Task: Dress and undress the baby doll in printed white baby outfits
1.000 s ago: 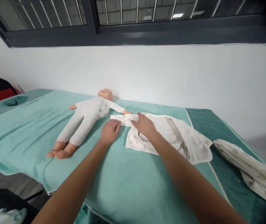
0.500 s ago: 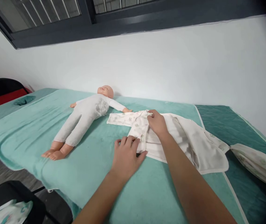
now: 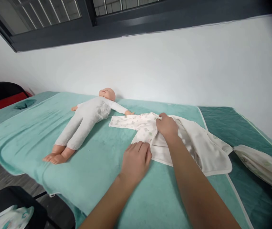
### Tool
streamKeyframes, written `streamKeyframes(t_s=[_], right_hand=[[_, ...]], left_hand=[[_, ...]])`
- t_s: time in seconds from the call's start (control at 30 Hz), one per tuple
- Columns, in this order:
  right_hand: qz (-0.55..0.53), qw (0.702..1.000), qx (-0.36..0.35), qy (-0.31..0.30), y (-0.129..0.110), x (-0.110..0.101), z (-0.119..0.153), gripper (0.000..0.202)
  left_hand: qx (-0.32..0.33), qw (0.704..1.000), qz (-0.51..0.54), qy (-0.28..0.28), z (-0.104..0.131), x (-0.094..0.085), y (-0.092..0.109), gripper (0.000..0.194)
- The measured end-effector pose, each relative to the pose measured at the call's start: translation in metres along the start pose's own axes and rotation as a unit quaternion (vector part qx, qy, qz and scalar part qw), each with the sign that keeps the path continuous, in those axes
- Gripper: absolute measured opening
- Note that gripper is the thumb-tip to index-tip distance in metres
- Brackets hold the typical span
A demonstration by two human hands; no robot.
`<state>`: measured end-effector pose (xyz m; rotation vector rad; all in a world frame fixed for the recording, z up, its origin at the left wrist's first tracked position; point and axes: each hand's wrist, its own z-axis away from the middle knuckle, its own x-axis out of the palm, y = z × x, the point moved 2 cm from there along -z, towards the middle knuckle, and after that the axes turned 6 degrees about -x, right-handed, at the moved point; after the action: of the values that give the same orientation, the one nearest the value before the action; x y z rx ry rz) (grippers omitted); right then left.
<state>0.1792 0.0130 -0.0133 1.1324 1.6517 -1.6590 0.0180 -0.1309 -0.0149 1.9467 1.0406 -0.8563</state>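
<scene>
A white baby garment with small prints lies spread on the teal cover, one sleeve stretched left and its other side folded over at the right. My left hand is closed at the garment's lower front edge, fingers together on the cloth. Higher up, near the neckline, my right hand pinches the front edge of the garment. To the left a baby doll in a white body suit lies on its back, one hand close to the garment's sleeve.
The teal cover drapes over the bed. At the right lies another printed cloth on a darker green mat. A black chair with cloth stands lower left, a black and red seat farther back. Behind is a wall.
Both hands have moved slightly right with the garment's front edge. My left hand's fingers and thumb have come together on the cloth.
</scene>
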Motion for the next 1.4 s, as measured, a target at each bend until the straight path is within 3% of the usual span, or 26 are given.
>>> streamKeyframes(t_s=[0.13, 0.2, 0.3, 0.37, 0.4, 0.47, 0.53, 0.63, 0.8, 0.9, 1.0, 1.13, 1.3, 1.4], right_hand=[[-0.124, 0.992, 0.012, 0.01, 0.005, 0.001, -0.004, 0.036], [-0.216, 0.976, -0.007, 0.006, 0.002, 0.004, -0.005, 0.036], [-0.365, 0.928, -0.073, -0.032, -0.009, 0.014, -0.007, 0.049], [-0.413, 0.9, -0.13, -0.052, -0.017, 0.024, -0.006, 0.057], [-0.398, 0.902, -0.158, -0.055, -0.021, 0.03, -0.005, 0.058], [-0.293, 0.93, -0.216, -0.049, -0.027, 0.039, -0.002, 0.055], [-0.2, 0.94, -0.272, -0.049, -0.032, 0.045, 0.003, 0.053], [-0.113, 0.937, -0.324, -0.064, -0.038, 0.047, 0.011, 0.053], [-0.047, 0.945, -0.322, -0.036, -0.04, 0.039, 0.018, 0.049], [-0.02, 0.959, -0.282, 0.002, -0.04, 0.032, 0.025, 0.044], [0.004, 0.966, -0.258, 0.013, -0.042, 0.021, 0.039, 0.038], [0.055, 0.965, -0.252, 0.055, -0.034, -0.003, 0.076, 0.019], [0.154, 0.955, -0.243, 0.078, 0.013, -0.036, 0.131, 0.029], [0.207, 0.946, -0.224, 0.107, 0.047, -0.051, 0.15, 0.032]], left_hand=[[-0.052, 0.99, 0.128, -0.021, -0.003, 0.001, -0.004, 0.024], [-0.138, 0.967, 0.215, 0.005, -0.004, -0.001, -0.014, 0.024], [-0.306, 0.879, 0.344, 0.125, -0.003, -0.003, -0.036, 0.023], [-0.376, 0.811, 0.4, 0.203, -0.002, -0.003, -0.048, 0.024], [-0.392, 0.789, 0.416, 0.227, -0.001, -0.002, -0.052, 0.026], [-0.402, 0.773, 0.426, 0.246, -0.001, 0.0, -0.056, 0.028], [-0.4, 0.782, 0.41, 0.246, 0.001, 0.001, -0.057, 0.029], [-0.369, 0.822, 0.342, 0.265, 0.003, -0.002, -0.055, 0.033], [-0.209, 0.908, 0.192, 0.307, 0.004, -0.011, -0.042, 0.031], [-0.13, 0.947, 0.145, 0.256, 0.003, -0.01, -0.033, 0.024], [-0.081, 0.978, 0.124, 0.149, 0.001, -0.006, -0.025, 0.019], [-0.024, 0.997, 0.07, 0.037, -0.002, -0.001, -0.017, 0.016], [-0.024, 0.999, 0.04, 0.011, -0.003, 0.001, -0.015, 0.02], [-0.035, 0.999, 0.016, 0.004, -0.004, 0.002, -0.015, 0.022]])
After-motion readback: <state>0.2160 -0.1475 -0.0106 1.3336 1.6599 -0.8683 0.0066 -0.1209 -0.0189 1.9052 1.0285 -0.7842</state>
